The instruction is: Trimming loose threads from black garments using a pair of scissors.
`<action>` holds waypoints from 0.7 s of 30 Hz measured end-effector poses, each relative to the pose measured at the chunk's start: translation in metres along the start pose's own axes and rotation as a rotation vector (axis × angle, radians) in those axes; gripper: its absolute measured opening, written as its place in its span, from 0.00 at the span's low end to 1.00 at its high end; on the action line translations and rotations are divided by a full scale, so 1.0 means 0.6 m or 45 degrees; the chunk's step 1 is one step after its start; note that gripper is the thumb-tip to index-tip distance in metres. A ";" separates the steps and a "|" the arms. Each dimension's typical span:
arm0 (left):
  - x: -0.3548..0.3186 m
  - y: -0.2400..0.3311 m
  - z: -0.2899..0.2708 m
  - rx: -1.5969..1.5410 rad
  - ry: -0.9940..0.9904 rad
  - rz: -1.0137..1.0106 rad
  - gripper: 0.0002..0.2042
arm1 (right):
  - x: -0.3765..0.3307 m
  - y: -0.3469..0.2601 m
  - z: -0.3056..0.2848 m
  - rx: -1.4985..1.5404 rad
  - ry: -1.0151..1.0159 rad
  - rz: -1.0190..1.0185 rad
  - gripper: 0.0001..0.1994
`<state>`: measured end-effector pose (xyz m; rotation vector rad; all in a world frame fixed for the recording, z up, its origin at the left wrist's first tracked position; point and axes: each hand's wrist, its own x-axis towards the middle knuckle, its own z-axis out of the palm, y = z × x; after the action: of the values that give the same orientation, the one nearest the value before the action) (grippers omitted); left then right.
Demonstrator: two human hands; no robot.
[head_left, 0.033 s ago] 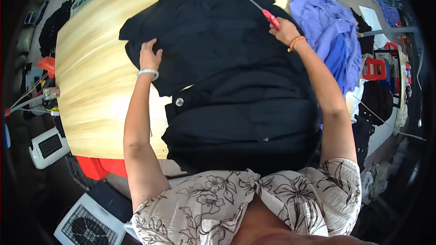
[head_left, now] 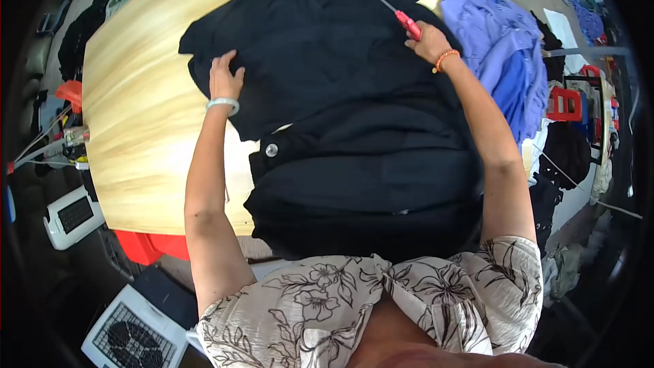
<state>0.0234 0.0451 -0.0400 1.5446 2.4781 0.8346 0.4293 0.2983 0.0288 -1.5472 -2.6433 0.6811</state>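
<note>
My left hand (head_left: pixel 225 83) lies palm down, fingers loosely spread, on the left edge of a large matte-black cloth garment (head_left: pixel 327 61); cannot tell if any fabric is pinched. My right hand (head_left: pixel 430 42) is closed around a slim red-handled tool with a thin metal shaft (head_left: pixel 407 24), tip pointing far and left above the cloth. The garment covers the middle of a pale, wood-grained tabletop (head_left: pixel 136 129), flatter at the far side, folded nearer me, a round silvery disc (head_left: pixel 272 150) at its left. Right of it: a heap of crumpled lilac-purple fabric (head_left: pixel 487 34). Step in hand, as I judge it: steadying the spread cloth, tool at the ready. Next move calls for keeping the fabric flat and the tip from snagging. Versus earlier frame: grip and pose match; the whole view has shifted only slightly.
</note>
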 end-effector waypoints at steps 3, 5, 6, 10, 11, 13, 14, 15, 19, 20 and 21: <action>0.017 0.022 0.002 -0.207 -0.164 -0.203 0.22 | 0.039 0.025 0.055 -0.089 0.014 -0.005 0.22; 0.020 0.000 -0.011 -0.263 -0.231 -0.234 0.20 | 0.051 0.014 0.078 -0.077 0.018 0.036 0.23; 0.020 -0.011 -0.017 -0.276 -0.232 -0.206 0.18 | 0.054 0.010 0.079 -0.055 0.008 0.043 0.24; 0.025 -0.024 -0.030 -0.337 -0.248 -0.141 0.13 | 0.047 0.011 0.077 0.050 -0.094 -0.051 0.24; 0.030 -0.019 -0.035 -0.302 -0.213 -0.146 0.12 | 0.051 0.015 0.073 0.010 -0.205 0.009 0.24; 0.042 -0.016 -0.051 -0.285 -0.102 -0.137 0.08 | 0.049 0.017 0.062 -0.091 -0.176 -0.018 0.23; 0.050 -0.003 -0.059 -0.363 0.008 -0.122 0.08 | 0.047 0.034 0.047 -0.224 -0.060 -0.084 0.22; 0.061 0.009 -0.069 -0.441 0.118 -0.106 0.07 | 0.051 0.054 0.019 -0.174 0.074 -0.095 0.20; 0.087 0.060 -0.123 -0.473 0.528 0.140 0.07 | 0.050 0.072 -0.135 -0.225 0.890 -0.399 0.16; 0.083 0.094 -0.128 -0.313 0.645 0.250 0.07 | 0.041 0.061 -0.173 -0.311 0.944 -0.338 0.14; 0.080 0.104 -0.116 -0.318 0.675 0.312 0.08 | 0.034 0.054 -0.199 -0.470 1.042 -0.512 0.14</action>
<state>0.0247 0.0797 0.0590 1.7286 2.3835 1.7187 0.4714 0.3722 0.1207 -0.9556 -2.3388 -0.4063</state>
